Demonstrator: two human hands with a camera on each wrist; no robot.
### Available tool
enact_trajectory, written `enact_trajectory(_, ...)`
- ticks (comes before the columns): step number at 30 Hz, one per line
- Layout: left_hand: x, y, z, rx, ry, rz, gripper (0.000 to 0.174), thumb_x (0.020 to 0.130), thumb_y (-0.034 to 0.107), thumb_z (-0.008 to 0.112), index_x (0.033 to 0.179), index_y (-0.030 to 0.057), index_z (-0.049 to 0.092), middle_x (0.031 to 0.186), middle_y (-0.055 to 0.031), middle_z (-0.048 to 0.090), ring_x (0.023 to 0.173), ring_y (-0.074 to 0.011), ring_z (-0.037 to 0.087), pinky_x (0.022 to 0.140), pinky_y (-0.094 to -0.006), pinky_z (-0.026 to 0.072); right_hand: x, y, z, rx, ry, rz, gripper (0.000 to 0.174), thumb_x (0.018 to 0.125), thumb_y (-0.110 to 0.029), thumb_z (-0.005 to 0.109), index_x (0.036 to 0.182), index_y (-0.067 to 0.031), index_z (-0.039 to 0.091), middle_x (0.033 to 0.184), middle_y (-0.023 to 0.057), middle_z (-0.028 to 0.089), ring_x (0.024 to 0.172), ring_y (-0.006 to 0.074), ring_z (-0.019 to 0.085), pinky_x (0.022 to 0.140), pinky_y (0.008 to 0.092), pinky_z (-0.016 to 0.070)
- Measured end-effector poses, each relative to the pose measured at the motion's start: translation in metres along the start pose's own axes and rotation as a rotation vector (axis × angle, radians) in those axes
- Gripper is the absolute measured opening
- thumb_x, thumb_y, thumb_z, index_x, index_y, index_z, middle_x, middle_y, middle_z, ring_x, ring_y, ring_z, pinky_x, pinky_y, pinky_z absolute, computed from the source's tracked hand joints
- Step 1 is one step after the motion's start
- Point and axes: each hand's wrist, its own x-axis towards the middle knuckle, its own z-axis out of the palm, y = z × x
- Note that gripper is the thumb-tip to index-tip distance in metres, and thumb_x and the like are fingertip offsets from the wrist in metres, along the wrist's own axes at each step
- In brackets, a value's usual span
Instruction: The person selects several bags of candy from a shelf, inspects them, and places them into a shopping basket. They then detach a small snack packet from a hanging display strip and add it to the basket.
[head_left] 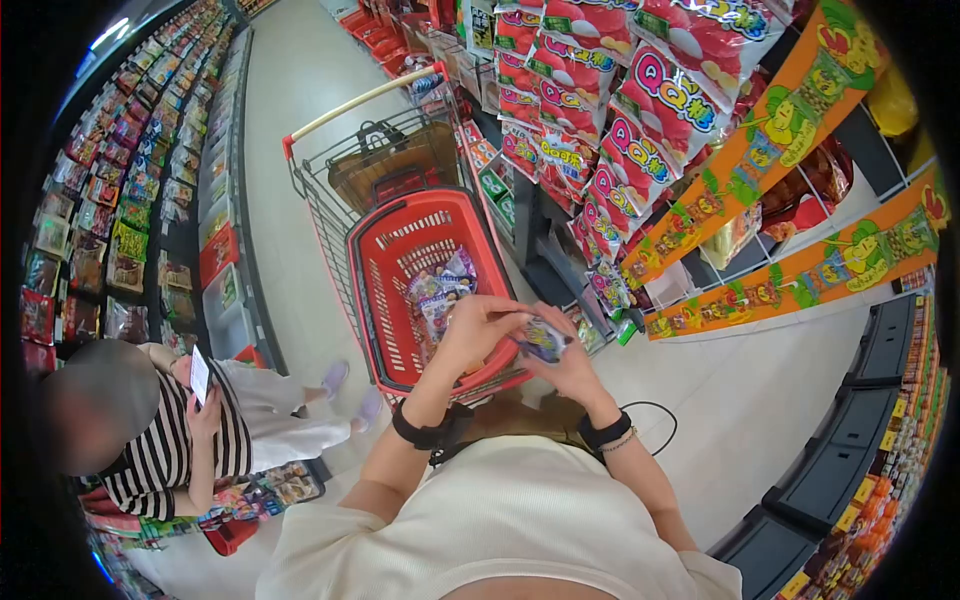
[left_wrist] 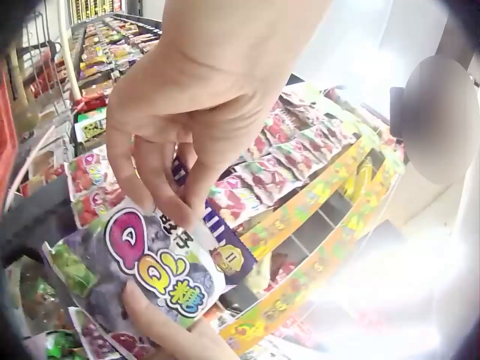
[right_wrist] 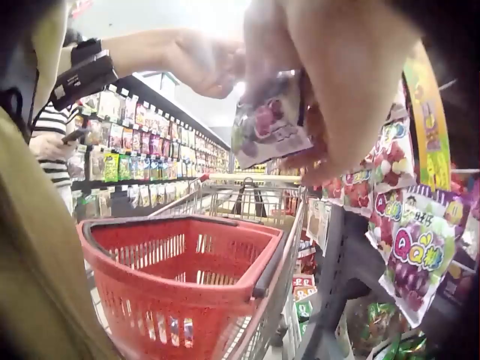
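A purple candy packet (head_left: 543, 338) is pinched at its top by the left hand (head_left: 480, 325) and held from below by the right hand (head_left: 572, 368), both grips closed on it. It is held above the near right rim of the red basket (head_left: 420, 198). The basket is carried in a shopping cart (head_left: 365, 100). Candy bags (head_left: 640, 150) are hung on the far right.

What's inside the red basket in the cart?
Candy packets lie in the red basket. The left hand and right hand, holding a purple packet, cover its near end; that part is hidden.
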Motion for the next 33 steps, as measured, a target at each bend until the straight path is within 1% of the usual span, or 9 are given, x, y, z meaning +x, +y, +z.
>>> enact_trajectory(2,0.004,0.021,0.008,-0.036,-0.09,0.006,0.022,0.085,0.005,0.06,0.105,-0.0036,0.063,0.075,-0.0057,0.065,0.061,-0.0096,0.06,0.058,-0.0228,0.0491,0.001,0.004,-0.006,0.502,-0.111,0.407,0.052,0.079,-0.016,0.071,0.124,-0.0021,0.047,0.11,0.0083,0.059,0.098,0.0172,0.057,0.083,0.0308,0.0471)
enact_trajectory(5,0.013,0.033,0.021,-0.181,0.025,0.071,0.029,0.086,0.007,0.06,0.114,-0.0021,0.057,0.083,-0.0048,0.064,0.068,-0.007,0.058,0.061,-0.0219,0.0476,-0.001,-0.015,-0.028,0.721,0.024,0.367,0.037,0.085,-0.013,0.065,0.118,-0.0027,0.052,0.098,0.0009,0.062,0.084,0.0079,0.057,0.07,0.0241,0.0485)
enact_trajectory(7,0.022,0.033,0.03,-0.076,0.276,0.281,0.036,0.086,0.008,0.061,0.121,0.0007,0.052,0.091,-0.0047,0.062,0.076,-0.0053,0.055,0.061,-0.0208,0.0428,-0.005,-0.025,-0.043,0.801,0.07,0.357,0.037,0.085,-0.011,0.064,0.118,-0.0012,0.052,0.107,0.0023,0.06,0.095,0.01,0.056,0.082,0.0257,0.0463)
enact_trajectory(9,0.024,0.036,0.04,-0.082,0.224,0.245,0.035,0.087,0.01,0.06,0.12,-0.0004,0.051,0.103,-0.0065,0.061,0.09,-0.005,0.053,0.069,-0.0207,0.0437,-0.011,-0.039,-0.059,0.887,0.072,0.525,0.037,0.086,-0.011,0.064,0.119,-0.0017,0.051,0.107,0.0022,0.06,0.095,0.0098,0.056,0.081,0.0251,0.0466)
enact_trajectory(12,0.026,0.034,0.058,-0.323,-0.121,0.133,0.03,0.089,0.013,0.06,0.113,-0.0046,0.055,0.099,-0.0059,0.064,0.088,-0.0061,0.057,0.073,-0.0208,0.0457,-0.018,-0.033,-0.063,0.888,0.124,0.501,0.037,0.086,-0.011,0.063,0.119,-0.0022,0.051,0.108,0.002,0.06,0.095,0.0103,0.056,0.082,0.0249,0.0463)
enact_trajectory(20,0.04,0.024,0.079,-0.4,-0.371,0.06,0.018,0.088,0.012,0.061,0.098,-0.0024,0.065,0.085,-0.0027,0.067,0.073,-0.0034,0.058,0.064,-0.0191,0.0461,-0.035,-0.019,-0.07,0.743,0.392,0.411,0.026,0.089,-0.014,0.06,0.11,0.0001,0.056,0.099,0.0006,0.062,0.085,0.008,0.055,0.074,0.0241,0.0453)
enact_trajectory(25,0.063,-0.005,0.097,-0.329,-0.246,0.035,0.027,0.093,0.021,0.054,0.104,-0.0019,0.062,0.096,-0.0033,0.066,0.087,-0.0052,0.059,0.071,-0.0204,0.0461,-0.049,-0.009,-0.075,0.559,0.431,0.486,0.025,0.088,-0.02,0.062,0.101,0.0016,0.061,0.083,0.0033,0.065,0.07,0.0093,0.055,0.064,0.0256,0.0449)
enact_trajectory(28,0.097,-0.013,0.107,-0.352,-0.111,0.269,0.032,0.095,0.022,0.05,0.115,-0.0009,0.056,0.105,-0.0088,0.065,0.098,-0.0142,0.06,0.077,-0.0268,0.0478,-0.06,-0.008,-0.075,0.147,0.265,0.554,0.032,0.085,-0.023,0.064,0.103,0.0033,0.059,0.076,0.0139,0.064,0.068,0.0144,0.057,0.065,0.0293,0.0466)
enact_trajectory(33,0.129,-0.028,0.133,-0.144,-0.097,0.411,0.038,0.091,0.017,0.054,0.125,0.0015,0.046,0.103,-0.0114,0.064,0.095,-0.0159,0.061,0.076,-0.0304,0.0499,-0.065,-0.001,-0.064,0.211,0.32,0.602,0.031,0.088,-0.025,0.061,0.096,0.0046,0.06,0.075,0.0054,0.062,0.067,0.0095,0.053,0.062,0.026,0.0444)
